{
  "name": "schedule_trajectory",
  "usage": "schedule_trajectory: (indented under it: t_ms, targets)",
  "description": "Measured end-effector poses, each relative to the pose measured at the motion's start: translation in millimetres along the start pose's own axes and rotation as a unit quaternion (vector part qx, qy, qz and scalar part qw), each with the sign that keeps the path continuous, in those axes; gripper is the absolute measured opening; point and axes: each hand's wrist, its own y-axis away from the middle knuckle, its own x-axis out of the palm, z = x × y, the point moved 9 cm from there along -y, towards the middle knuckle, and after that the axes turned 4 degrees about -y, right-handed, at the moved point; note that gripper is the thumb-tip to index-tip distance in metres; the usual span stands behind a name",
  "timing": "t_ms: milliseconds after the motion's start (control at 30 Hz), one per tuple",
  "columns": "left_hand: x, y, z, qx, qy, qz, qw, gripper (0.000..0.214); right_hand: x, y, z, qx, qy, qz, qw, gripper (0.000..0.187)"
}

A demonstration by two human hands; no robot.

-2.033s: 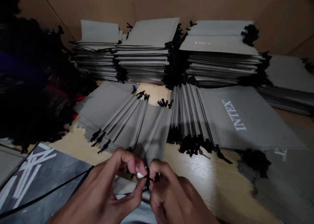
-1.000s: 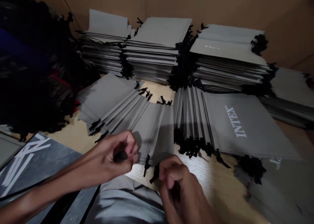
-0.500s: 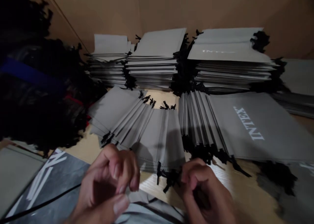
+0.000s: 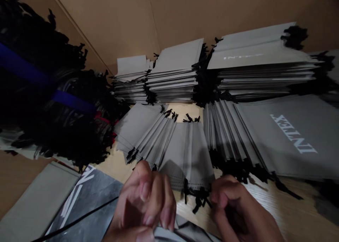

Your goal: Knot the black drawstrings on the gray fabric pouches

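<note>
My left hand (image 4: 145, 199) is at the bottom middle with its fingers curled toward the thumb. Whatever lies between them is hidden; grey-white cloth (image 4: 165, 234) shows just below the fingertips. To the right, my right hand (image 4: 238, 206) is closed in a pinch. Its fingertips are beside the black drawstring ends (image 4: 198, 196) of a grey pouch (image 4: 185, 157), and I cannot make out what they grip. That pouch lies in a fanned, overlapping row of grey pouches (image 4: 143, 125) with black cord ends at both edges.
Tall stacks of grey pouches (image 4: 172, 83) stand against the cardboard wall (image 4: 180, 16). At right is a row of pouches with an INTEX print (image 4: 293, 134). Bundled black cords (image 4: 76, 136) with a blue band (image 4: 74, 102) pile up at left. A dark printed sheet (image 4: 90, 196) lies below them.
The view has swung left, so everything appears further right. My left fingers have come closer to the grey-white cloth. My right hand keeps its pinch by the drawstring ends.
</note>
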Motion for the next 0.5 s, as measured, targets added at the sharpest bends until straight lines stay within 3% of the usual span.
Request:
schedule_trajectory:
  t_ms: [233,400,500]
  targets:
    - [11.2,-3,0,0.005,0.007,0.025,1.000,0.042,-1,-3,5,-0.006,-0.007,0.009,1.000,0.022]
    - [14.1,-3,0,0.025,0.019,0.020,0.999,0.045,0,-4,5,-0.006,-0.014,0.010,1.000,0.022]
    - [16.1,-6,1,0.006,0.018,0.011,1.000,0.045,-1,-3,3,-0.002,-0.019,0.006,1.000,0.023]
